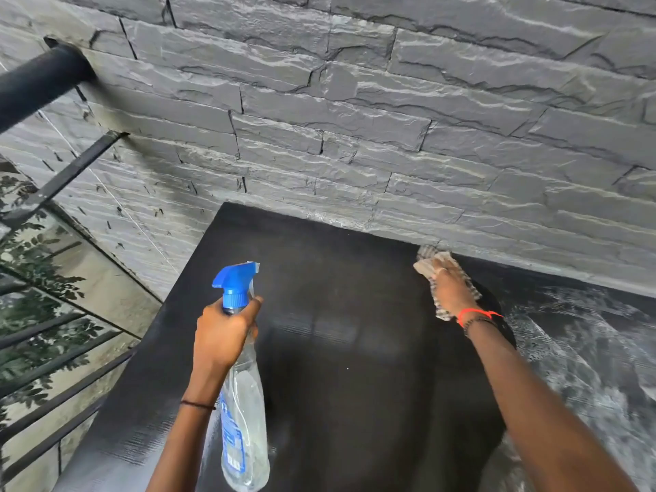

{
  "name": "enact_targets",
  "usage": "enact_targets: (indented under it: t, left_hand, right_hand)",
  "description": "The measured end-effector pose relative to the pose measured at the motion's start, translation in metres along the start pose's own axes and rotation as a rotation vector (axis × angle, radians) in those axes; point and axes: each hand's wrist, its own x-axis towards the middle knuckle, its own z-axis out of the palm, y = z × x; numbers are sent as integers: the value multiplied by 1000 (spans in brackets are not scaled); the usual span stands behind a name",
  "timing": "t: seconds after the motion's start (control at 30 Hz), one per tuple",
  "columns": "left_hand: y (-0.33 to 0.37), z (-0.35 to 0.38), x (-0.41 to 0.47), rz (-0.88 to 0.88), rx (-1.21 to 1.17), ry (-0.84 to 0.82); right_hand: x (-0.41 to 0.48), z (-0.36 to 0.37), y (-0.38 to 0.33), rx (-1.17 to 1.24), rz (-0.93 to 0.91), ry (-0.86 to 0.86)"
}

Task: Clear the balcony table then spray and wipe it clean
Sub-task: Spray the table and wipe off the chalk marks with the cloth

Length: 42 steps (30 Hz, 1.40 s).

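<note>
Spray bottle (245, 420) is closest, left hand (222, 335) wrapped round its neck, hanging above the table's (319, 385) left side; a loose grip and it drops, maybe off that edge toward the railing (53, 367). Middle of the top gives loads of room to sweep. Right hand (451, 292) lies flat, pressing the cloth (438, 261) at the back edge against the stone wall (355, 118), so knuckles could scrape, and streaks further right look unwiped
</note>
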Motion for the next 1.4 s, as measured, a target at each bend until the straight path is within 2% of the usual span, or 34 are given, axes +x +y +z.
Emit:
enact_targets:
  t: [0.07,0.13,0.27,0.33,0.5,0.6,0.7,0.87,0.93,1.07,1.13,1.23,1.3,1.4]
  left_hand:
    - [7,3,-4,13,22,-4]
    - [13,6,-9,31,42,-1]
    - [23,9,-18,58,74,-17]
    - [28,13,-23,75,71,-30]
    - [38,21,-34,104,79,-68]
    - [42,28,-41,117,75,-94]
    - [45,36,-50,131,70,-123]
    - [47,50,-58,142,66,-133]
    - [46,54,-61,144,80,-129]
    - [42,69,-69,122,123,-103]
    - [41,80,-75,104,140,-99]
    - [40,98,-84,81,137,-100]
    - [40,108,-89,65,128,-96]
    - [44,127,-92,40,101,-83]
  right_hand:
    - [-28,-5,2,-13,74,20]
    - [-50,-5,-11,-22,44,18]
    - [-65,24,-56,-8,-187,41]
    - [-80,45,-89,-36,-270,-8]
    - [-173,90,-157,-2,-540,-18]
    - [-228,96,-138,-16,-617,37]
    - [-256,78,-90,10,-577,60]
    - [-207,48,28,-1,-310,-60]
    - [-164,33,61,-41,-258,-44]
    - [-72,3,59,-49,-193,20]
    - [-39,0,31,-50,-223,17]
    - [-23,7,-24,-53,-387,-34]
    - [-36,13,-50,-32,-492,-71]
    - [-77,17,-50,-17,-603,-86]
